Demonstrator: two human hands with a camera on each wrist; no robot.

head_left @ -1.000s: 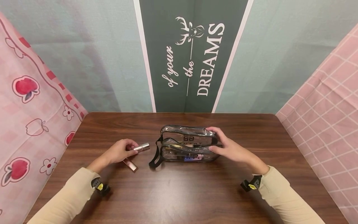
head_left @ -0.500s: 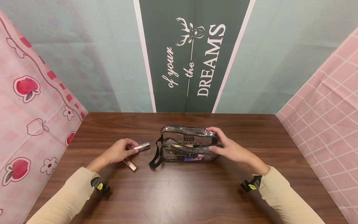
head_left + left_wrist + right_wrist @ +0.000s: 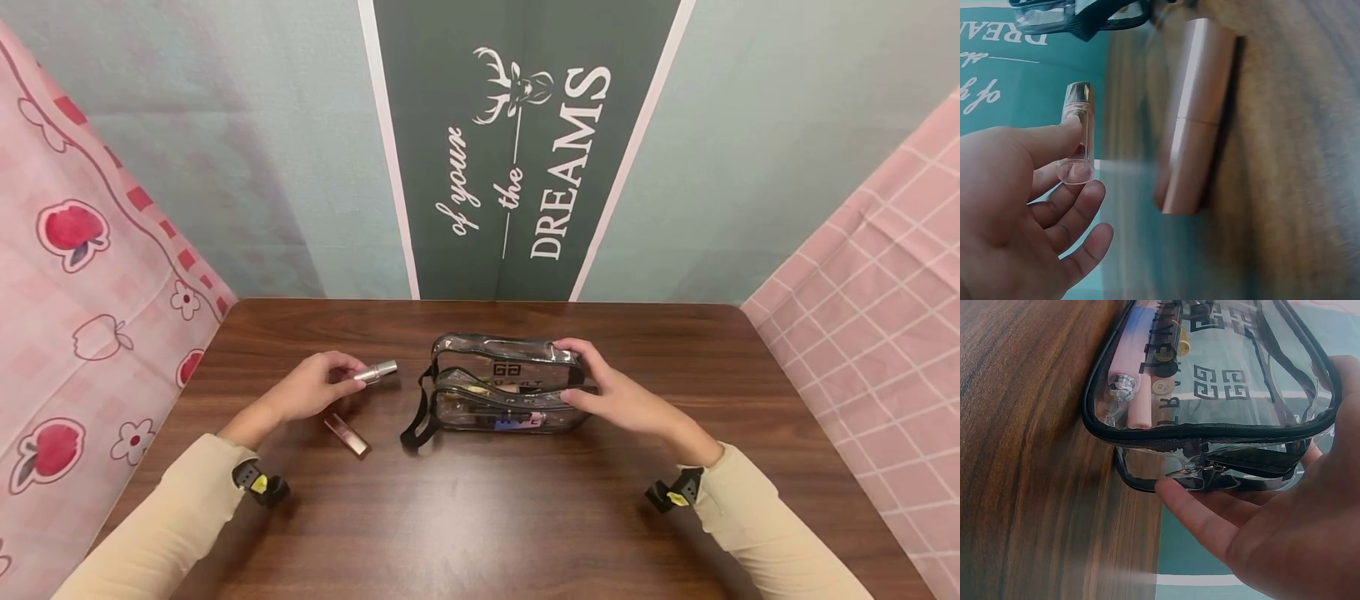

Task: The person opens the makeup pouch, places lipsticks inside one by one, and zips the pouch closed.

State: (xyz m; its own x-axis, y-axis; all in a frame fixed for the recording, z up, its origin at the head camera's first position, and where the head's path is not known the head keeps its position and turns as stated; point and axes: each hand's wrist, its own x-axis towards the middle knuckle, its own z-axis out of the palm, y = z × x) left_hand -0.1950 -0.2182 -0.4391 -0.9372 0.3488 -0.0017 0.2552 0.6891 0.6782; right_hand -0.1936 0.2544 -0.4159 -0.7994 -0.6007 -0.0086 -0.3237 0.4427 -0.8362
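Between thumb and fingers, my left hand (image 3: 311, 385) pinches a lipstick tube (image 3: 377, 372) with a silvery cap and a clear lower part. That clear end (image 3: 1076, 172) shows in the left wrist view. On the table just below this hand lies a rose-gold lipstick (image 3: 347, 436), apart from the fingers. My right hand (image 3: 626, 400) grips the right end of a clear cosmetic bag (image 3: 517, 350) with black piping, thumb on the near side and fingers behind. Near the thumb, a zipper pull (image 3: 1194, 470) shows in the right wrist view.
Inside the bag are a pink-and-blue item (image 3: 1129, 356), a pink tube (image 3: 1140, 403) and other small items. A black strap (image 3: 420, 429) hangs off its left end onto the brown table (image 3: 480, 517). Fabric screens (image 3: 300, 167) stand behind and at both sides.
My left hand has lifted slightly up and to the left with the lipstick tube, uncovering more of the rose-gold lipstick. My right hand and the cosmetic bag have stayed in place.
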